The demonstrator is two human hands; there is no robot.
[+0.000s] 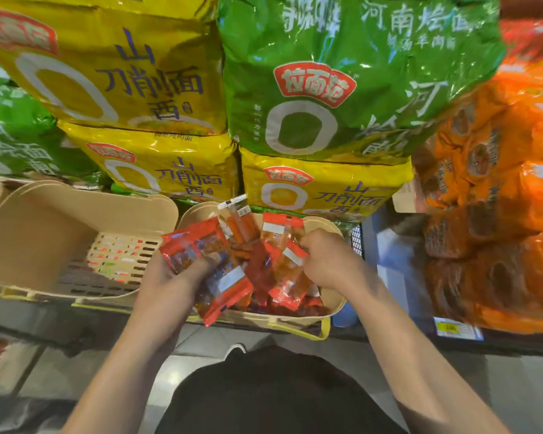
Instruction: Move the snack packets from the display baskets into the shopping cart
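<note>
Centrally, at about 6 o'clock of the noodle display, a beige display basket (333,303) is shown on the shelf edge (76,321), filled with red and orange snack packets (282,277). The left hand (173,277) is seen at 9 o'clock of this basket, its fingers and thumb curled round a fanned bunch of red packets (213,258), one of which hangs down past the basket's near rim toward 6 o'clock. The right hand (326,261) is seen at 3 o'clock of the basket, its fingers curled down into the heap and closed on orange packets (290,256) with white labels. A clear pack of orange sticks (239,220) is held upright at 12 o'clock of the basket, though which hand supports it cannot be told. A second beige basket (44,233) is shown at 9 o'clock of the first, just beside it, with its slotted floor exposed. Large yellow noodle bags (107,73) and a green noodle bag (342,73) are stacked at 12 o'clock, behind both baskets. Orange multipacks (499,198) are piled at 3 o'clock, blurred. A yellow price tag (450,328) is fixed to the shelf below them. The person's dark clothing (264,399) is seen at 6 o'clock between the forearms. No shopping cart is identifiable in view.
</note>
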